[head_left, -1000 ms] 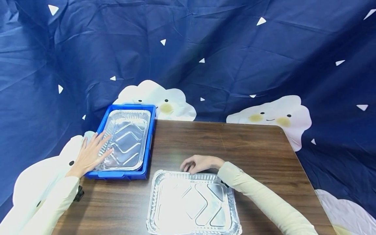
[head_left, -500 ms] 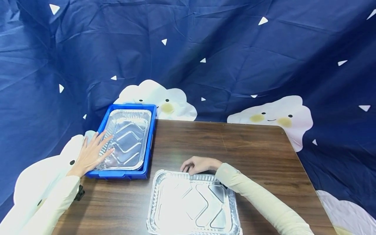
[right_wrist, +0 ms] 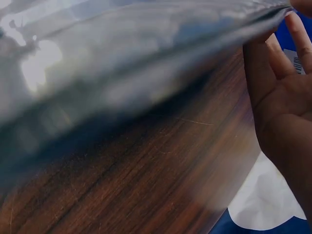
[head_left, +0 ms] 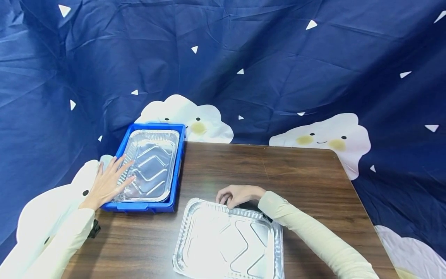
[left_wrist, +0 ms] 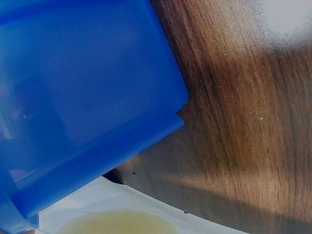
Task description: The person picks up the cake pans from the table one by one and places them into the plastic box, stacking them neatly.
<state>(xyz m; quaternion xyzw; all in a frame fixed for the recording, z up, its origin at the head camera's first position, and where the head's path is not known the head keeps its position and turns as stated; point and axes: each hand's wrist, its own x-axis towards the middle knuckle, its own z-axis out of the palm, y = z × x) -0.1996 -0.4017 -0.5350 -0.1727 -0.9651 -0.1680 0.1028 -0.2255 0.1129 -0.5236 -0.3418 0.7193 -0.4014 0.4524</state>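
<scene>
My left hand (head_left: pixel 105 185) lies with fingers spread over the left edge of a foil tray (head_left: pixel 153 164) inside a blue plastic bin (head_left: pixel 139 207). In the left wrist view only the bin's outer wall (left_wrist: pixel 97 73) shows, and the hand is out of sight. My right hand (head_left: pixel 240 195) pinches the far rim of a second foil tray (head_left: pixel 240 244), thumb and fingertips at the edge. In the right wrist view that rim ends between thumb and fingers (right_wrist: pixel 261 73), and the tray slants above the wood.
The brown wooden table (head_left: pixel 296 174) extends behind and right of the near tray, with its rounded far right corner in view. A dark blue cloth (head_left: pixel 244 46) with white clouds hangs behind it. The bin stands at the table's left side.
The near foil tray's far left corner has risen and the tray has turned slightly, with my right hand on its rim. My left hand and the bin have stayed in place.
</scene>
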